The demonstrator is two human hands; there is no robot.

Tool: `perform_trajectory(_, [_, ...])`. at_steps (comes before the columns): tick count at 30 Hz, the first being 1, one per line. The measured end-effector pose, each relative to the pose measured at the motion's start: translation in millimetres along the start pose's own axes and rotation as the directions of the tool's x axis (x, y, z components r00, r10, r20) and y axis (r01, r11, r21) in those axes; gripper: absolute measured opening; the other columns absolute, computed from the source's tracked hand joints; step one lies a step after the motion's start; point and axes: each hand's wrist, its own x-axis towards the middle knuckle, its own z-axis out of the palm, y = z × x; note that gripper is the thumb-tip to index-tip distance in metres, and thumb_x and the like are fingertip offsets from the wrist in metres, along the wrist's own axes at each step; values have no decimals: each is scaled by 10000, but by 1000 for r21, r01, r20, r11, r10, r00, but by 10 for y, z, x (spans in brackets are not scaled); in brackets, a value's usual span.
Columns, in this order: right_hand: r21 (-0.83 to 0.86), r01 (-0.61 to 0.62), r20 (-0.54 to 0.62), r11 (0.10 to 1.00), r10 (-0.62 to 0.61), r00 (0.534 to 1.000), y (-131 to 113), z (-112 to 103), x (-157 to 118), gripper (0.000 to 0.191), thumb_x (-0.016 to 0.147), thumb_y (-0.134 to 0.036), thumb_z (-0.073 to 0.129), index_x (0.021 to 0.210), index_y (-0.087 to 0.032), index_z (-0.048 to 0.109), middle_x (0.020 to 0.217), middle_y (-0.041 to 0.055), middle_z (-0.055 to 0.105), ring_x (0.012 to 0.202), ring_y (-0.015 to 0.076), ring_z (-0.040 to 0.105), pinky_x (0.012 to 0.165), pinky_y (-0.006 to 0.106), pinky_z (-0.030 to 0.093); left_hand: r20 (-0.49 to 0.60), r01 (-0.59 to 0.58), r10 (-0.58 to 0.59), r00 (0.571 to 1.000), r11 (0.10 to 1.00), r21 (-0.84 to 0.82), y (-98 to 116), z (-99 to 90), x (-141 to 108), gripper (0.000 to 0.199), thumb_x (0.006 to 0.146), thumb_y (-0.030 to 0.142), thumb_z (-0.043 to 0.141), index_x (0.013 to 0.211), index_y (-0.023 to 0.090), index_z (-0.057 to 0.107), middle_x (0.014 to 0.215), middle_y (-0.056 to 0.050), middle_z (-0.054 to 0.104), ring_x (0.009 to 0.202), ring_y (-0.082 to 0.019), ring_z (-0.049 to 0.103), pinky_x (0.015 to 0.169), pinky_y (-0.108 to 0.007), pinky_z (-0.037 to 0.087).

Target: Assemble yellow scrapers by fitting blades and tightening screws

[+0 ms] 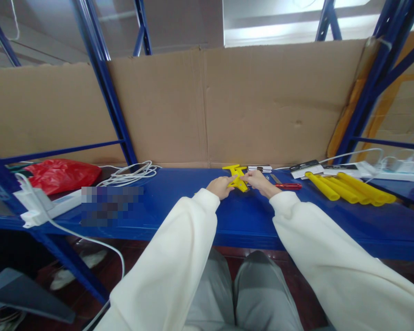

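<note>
Low over the blue tabletop (182, 197), my left hand (220, 187) grips a bright yellow plastic piece (240, 185) with branching arms, from its left side. My right hand (261, 182) is closed in a pinch against the right side of that piece. Whatever lies between its fingertips is too small to make out. A screwdriver with a red handle (289, 186) lies just right of my right hand, its shaft partly hidden by the hand. Small metal bits (267, 177) rest behind it.
Several yellow tubes (322, 186) and a black-and-white box (307, 168) lie at the right. A white power strip (65, 202), coiled white cable (134, 174) and red plastic bag (64, 175) are at the left. Cardboard (262, 105) and blue posts (106, 87) bound the back.
</note>
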Motion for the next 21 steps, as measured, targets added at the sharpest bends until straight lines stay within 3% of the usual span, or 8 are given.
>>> perform_trajectory(6, [12, 52, -7, 999, -52, 999, 65, -10, 48, 228, 677, -234, 689, 547, -175, 511, 493, -63, 429, 499, 77, 370, 468, 205, 300, 12, -50, 50, 999, 998, 23, 6, -68, -22, 433, 945, 236, 498, 1368, 261, 584, 1092, -87, 672, 1025, -218, 653, 900, -288, 479])
perform_trajectory(12, [107, -42, -91, 993, 52, 994, 97, -98, 172, 119, 780, -194, 628, 685, -178, 558, 533, -51, 468, 478, 84, 400, 462, 206, 343, 24, -43, 42, 999, 999, 3, 22, -94, -31, 419, 943, 226, 501, 1347, 250, 608, 1094, -93, 662, 1027, -231, 651, 893, -297, 487])
perform_trajectory(14, [12, -54, -151, 998, 55, 987, 148, -193, 251, 57, 801, -176, 602, 746, -167, 615, 577, -12, 549, 513, 108, 477, 506, 226, 403, 24, -37, 37, 999, 999, -1, 25, -98, -34, 419, 943, 227, 499, 1348, 250, 607, 1101, -94, 662, 1036, -233, 648, 897, -299, 488])
perform_trajectory(16, [-193, -38, -221, 980, -6, 975, 227, -316, 326, 113, 812, -147, 571, 807, -154, 684, 721, 59, 669, 668, 156, 604, 637, 255, 476, 26, -37, 37, 999, 999, -3, 25, -100, -37, 418, 943, 230, 500, 1347, 252, 608, 1111, -94, 662, 1050, -236, 645, 904, -300, 487])
perform_trajectory(18, [-431, -20, -207, 902, -77, 975, 316, -439, 376, 211, 809, -124, 557, 902, -169, 741, 925, 107, 729, 902, 214, 657, 806, 297, 490, 31, -34, 34, 999, 999, -5, 23, -100, -38, 415, 943, 236, 505, 1344, 259, 610, 1114, -91, 663, 1054, -236, 646, 904, -298, 489])
perform_trajectory(21, [-658, -87, -145, 748, -13, 989, 415, -567, 392, 353, 801, -122, 550, 1052, -251, 761, 1159, 107, 701, 1149, 284, 589, 956, 413, 448, 32, -24, 24, 999, 1000, -7, 17, -92, -35, 414, 943, 242, 510, 1343, 267, 609, 1112, -87, 666, 1053, -233, 650, 898, -291, 496])
